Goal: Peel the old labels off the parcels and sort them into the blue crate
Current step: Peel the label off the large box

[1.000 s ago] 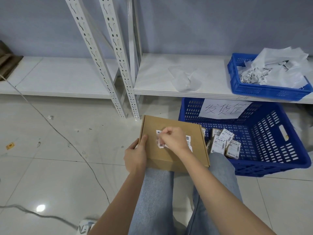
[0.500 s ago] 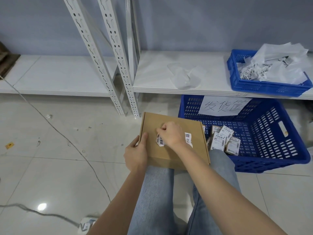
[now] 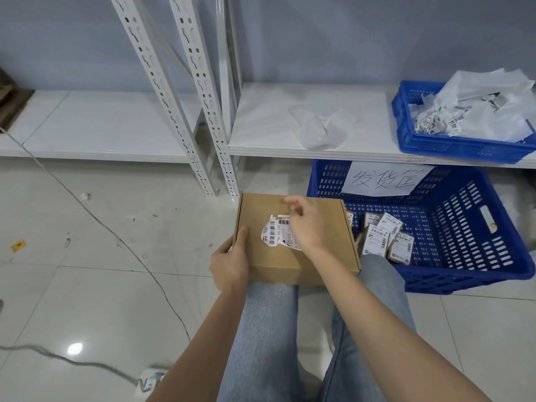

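1. Parcel: flat brown corrugated mailer box, matte, square-cornered, resting across the person's denim-clad knees; its long axis runs left to right before the person.
2. Old label: white paper with black barcodes, on the box top, left of centre. Its left edge is ragged and partly torn; its right part is hidden under the right hand. Thin, brittle paper that will likely tear again rather than lift whole.
3. Right hand: hovers over the box top, fingers loosely curled, thumb and forefinger close together near the far edge. Whether a scrap is pinched between them cannot be told. The label lies just below and toward the person from these fingertips, so this hand is the nearer for the next pull.
4. Left hand: grips the box's left near corner, thumb flat on the top face, fingers wrapped under the side; it steadies the box and sits just left of the label.
5. Blue crate: perforated plastic, on the tiled floor to the right, touching or just beside the box's right end; handwritten paper sign on its far wall; several small labelled parcels inside.
6. Smaller blue crate: on the white shelf above, holding crumpled label scraps.
7. Judgement: peeling is part done; sorting of this box not yet begun.
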Motion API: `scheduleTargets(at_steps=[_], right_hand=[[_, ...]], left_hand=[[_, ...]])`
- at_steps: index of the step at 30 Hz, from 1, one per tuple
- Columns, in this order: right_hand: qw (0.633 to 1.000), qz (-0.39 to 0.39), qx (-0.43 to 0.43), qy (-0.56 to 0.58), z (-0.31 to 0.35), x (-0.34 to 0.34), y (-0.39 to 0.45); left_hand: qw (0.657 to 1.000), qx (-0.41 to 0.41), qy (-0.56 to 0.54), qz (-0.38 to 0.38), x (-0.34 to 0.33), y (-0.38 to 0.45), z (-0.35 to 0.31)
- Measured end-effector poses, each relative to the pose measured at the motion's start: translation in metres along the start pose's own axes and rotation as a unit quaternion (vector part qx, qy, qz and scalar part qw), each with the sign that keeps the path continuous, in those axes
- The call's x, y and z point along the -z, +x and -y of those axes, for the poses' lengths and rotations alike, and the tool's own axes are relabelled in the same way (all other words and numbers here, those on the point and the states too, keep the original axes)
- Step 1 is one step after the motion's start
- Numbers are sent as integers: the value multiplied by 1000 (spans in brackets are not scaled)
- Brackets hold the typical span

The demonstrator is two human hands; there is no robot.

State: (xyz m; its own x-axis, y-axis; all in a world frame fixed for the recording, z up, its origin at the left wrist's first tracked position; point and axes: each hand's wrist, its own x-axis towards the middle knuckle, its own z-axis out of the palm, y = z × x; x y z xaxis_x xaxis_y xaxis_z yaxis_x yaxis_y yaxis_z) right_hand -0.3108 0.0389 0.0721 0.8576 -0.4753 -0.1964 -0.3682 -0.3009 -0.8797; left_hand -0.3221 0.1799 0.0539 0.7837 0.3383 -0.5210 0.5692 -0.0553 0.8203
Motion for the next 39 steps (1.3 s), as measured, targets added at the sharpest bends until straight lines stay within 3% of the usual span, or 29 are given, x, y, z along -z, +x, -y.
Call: scheduleTargets(at_steps=[2,5,11,22,29,33,39], right_hand=[[989,17,40,-139,-5,2,2],[975,53,91,-197,-11,2,1],[968,51,157,-187,-15,0,6],[969,73,153,-180,-13,-14,12],[977,62,168,-112,-26,-10,7],[993,53,106,-30,-27,-7,7],[987,63,122,-78,-22,-2,8]], left_hand=[[1000,-1,-7,3,0,0,0],[1000,0,-6,6,0,0,-1],[1000,4,-10,0,3,3,-1],[1000,10,-6,1,5,8,-3],[1000,11,-1,-1,4,11,-4],[1000,-2,9,-2,5,11,-3],[1000,-4,7,2,5,8,-3]])
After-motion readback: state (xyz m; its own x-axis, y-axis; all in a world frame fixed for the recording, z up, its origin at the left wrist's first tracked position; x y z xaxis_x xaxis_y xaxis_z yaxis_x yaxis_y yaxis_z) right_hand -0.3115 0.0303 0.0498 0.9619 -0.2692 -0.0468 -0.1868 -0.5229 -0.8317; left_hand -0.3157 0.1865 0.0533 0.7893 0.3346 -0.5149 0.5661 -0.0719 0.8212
